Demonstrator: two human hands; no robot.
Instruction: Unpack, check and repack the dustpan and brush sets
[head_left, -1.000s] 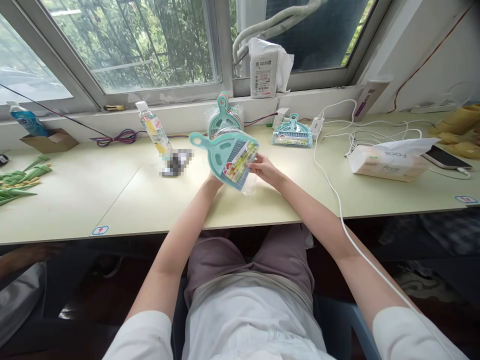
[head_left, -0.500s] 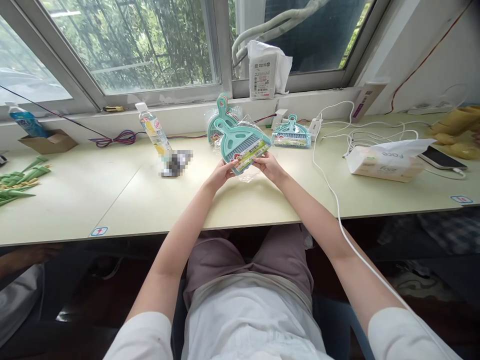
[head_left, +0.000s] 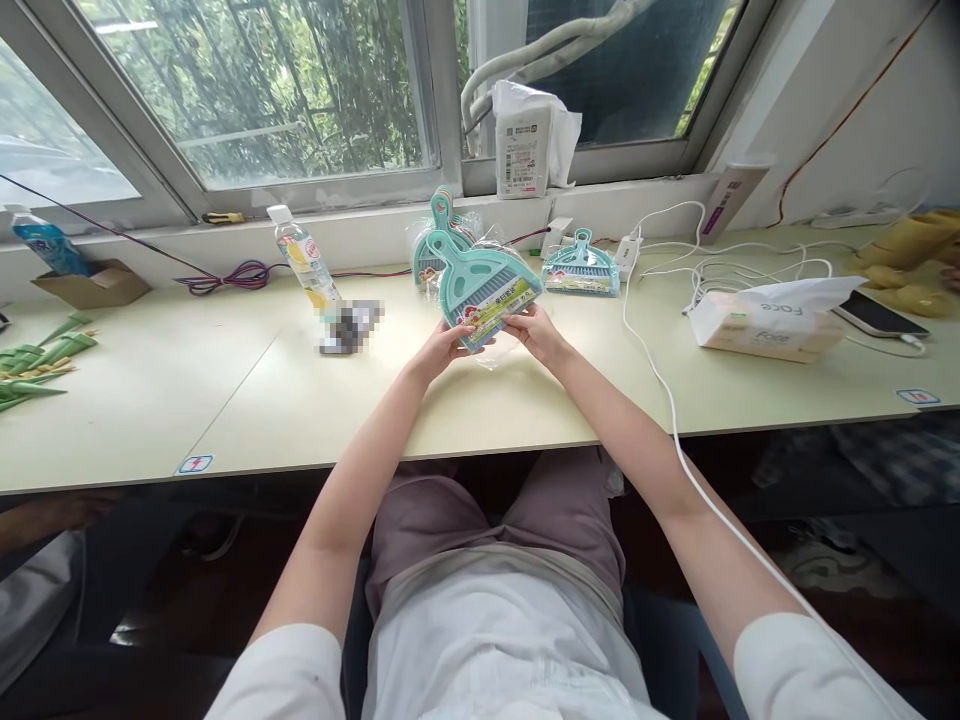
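Between my two hands is a mint-green dustpan and brush set [head_left: 484,278], tilted, with a printed label and clear plastic wrap around it. My left hand [head_left: 444,350] grips its lower left corner, thumb on the front. At the lower right edge, my right hand [head_left: 536,332] pinches the set the same way. Just behind stands a stack of similar dustpans [head_left: 442,205] in clear wrap, partly hidden by the held one. Another wrapped dustpan and brush set [head_left: 581,268] lies to the right, near the wall.
A drink bottle [head_left: 304,262] stands left of my hands. A tissue pack [head_left: 765,325], a phone [head_left: 881,315] and a white cable [head_left: 660,375] are on the right; the cable crosses my right arm. Woven green leaves [head_left: 45,355] and a cardboard box [head_left: 97,285] sit far left.
The view has shifted very slightly. Both hands keep their hold on the dustpan set, which has hardly moved.
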